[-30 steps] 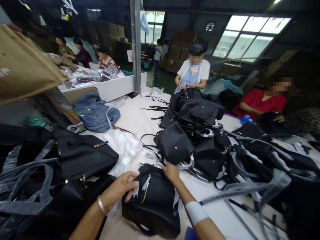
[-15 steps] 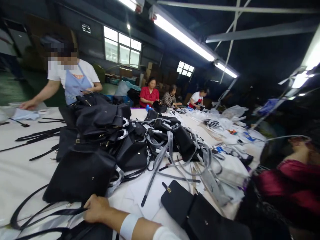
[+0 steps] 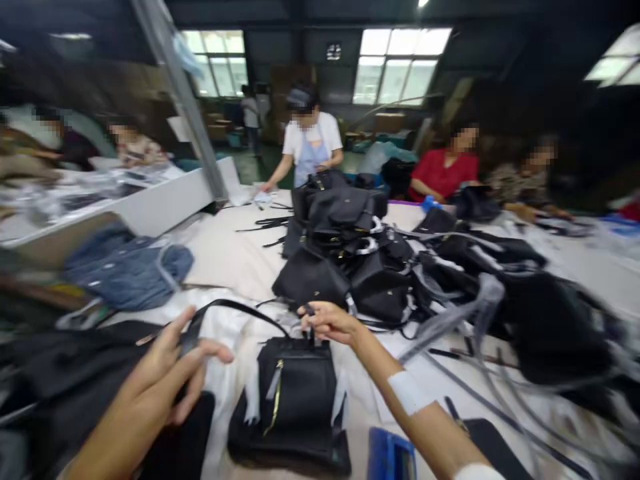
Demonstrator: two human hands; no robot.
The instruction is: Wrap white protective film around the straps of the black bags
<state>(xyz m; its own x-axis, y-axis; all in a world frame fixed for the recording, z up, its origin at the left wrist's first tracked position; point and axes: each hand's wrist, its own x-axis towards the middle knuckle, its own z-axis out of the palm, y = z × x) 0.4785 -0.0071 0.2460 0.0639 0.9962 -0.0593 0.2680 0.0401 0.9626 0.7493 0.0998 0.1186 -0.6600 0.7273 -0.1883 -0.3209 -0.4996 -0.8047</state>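
A small black backpack [image 3: 300, 393] with a gold zip lies on the table in front of me. My right hand [image 3: 330, 323] is closed at the top of it, around the short handle. From the backpack's top a black strap [image 3: 240, 304] arches left to my left hand [image 3: 173, 367]. That hand holds the strap's far end, with some of its fingers stretched out. Whitish wrapping shows on both sides of the backpack.
Behind it is a heap of black bags [image 3: 345, 227], with straps in clear wrap [image 3: 465, 313] on the right. A denim bundle [image 3: 125, 267] lies left and a blue object [image 3: 390, 453] at the front. A co-worker in an apron [image 3: 310, 150] stands across the table.
My view has swung left. My left hand has come into view with the strap. My right hand has gone from beside the bag pile to the handle of the backpack, which now lies before me.
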